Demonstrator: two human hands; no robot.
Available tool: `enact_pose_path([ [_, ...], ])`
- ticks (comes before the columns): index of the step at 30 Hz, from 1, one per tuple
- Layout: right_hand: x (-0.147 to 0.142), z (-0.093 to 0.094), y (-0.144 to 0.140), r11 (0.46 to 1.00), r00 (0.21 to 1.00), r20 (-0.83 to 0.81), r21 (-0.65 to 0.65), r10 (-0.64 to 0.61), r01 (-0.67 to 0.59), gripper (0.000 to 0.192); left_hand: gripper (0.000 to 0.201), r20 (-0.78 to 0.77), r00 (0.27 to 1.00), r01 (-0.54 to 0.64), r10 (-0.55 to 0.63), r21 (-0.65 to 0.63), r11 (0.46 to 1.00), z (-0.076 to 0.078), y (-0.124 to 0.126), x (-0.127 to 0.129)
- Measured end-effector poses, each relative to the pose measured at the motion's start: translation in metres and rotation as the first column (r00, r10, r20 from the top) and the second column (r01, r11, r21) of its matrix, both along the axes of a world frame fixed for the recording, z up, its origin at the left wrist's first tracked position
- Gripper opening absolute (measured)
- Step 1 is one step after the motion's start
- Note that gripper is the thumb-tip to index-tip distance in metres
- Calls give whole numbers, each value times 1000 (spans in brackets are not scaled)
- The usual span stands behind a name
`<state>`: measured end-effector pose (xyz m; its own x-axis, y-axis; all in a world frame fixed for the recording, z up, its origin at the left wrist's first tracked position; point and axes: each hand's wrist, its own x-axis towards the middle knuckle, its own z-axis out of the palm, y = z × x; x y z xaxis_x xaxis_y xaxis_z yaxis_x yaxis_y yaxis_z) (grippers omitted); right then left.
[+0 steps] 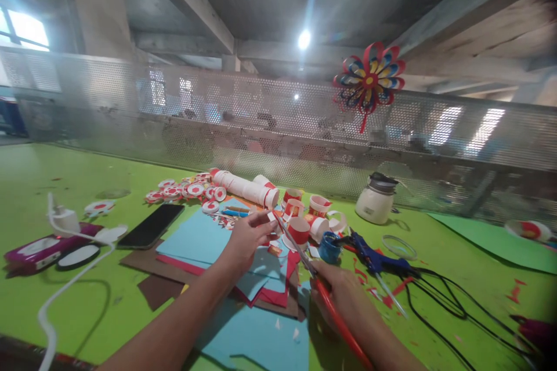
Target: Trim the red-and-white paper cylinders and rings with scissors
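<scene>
Two hands work over the blue paper sheets (204,240) on the green table (65,174). Our left hand (248,237) pinches a small red-and-white paper piece (273,221) at its fingertips, though blur hides what exactly it is. Our right hand (343,295) is clamped around red-handled scissors (304,261), whose long axis runs from lower right up to the left, blades pointing at that piece. The piece lies just ahead of the blade tips, nearer the left hand. Paper cups (300,229) stand just beyond.
</scene>
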<state>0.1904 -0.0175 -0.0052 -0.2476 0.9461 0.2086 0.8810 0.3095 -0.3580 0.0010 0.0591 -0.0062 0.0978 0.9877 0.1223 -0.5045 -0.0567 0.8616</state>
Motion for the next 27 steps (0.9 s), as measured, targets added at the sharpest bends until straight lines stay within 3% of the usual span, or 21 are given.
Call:
enact_pose_path([
  [7, 0, 2, -3, 1000, 1000, -1, -2, -8, 8, 33, 40, 23, 999, -37, 37, 20, 999, 2, -3, 2],
  [15, -1, 3, -5, 1000, 999, 24, 9, -26, 26, 32, 28, 117, 992, -48, 48, -2, 999, 6, -4, 0],
  [27, -2, 0, -3, 1000, 999, -32, 19, 22, -22, 32, 44, 35, 992, -118, 118, 2, 993, 5, -2, 0],
])
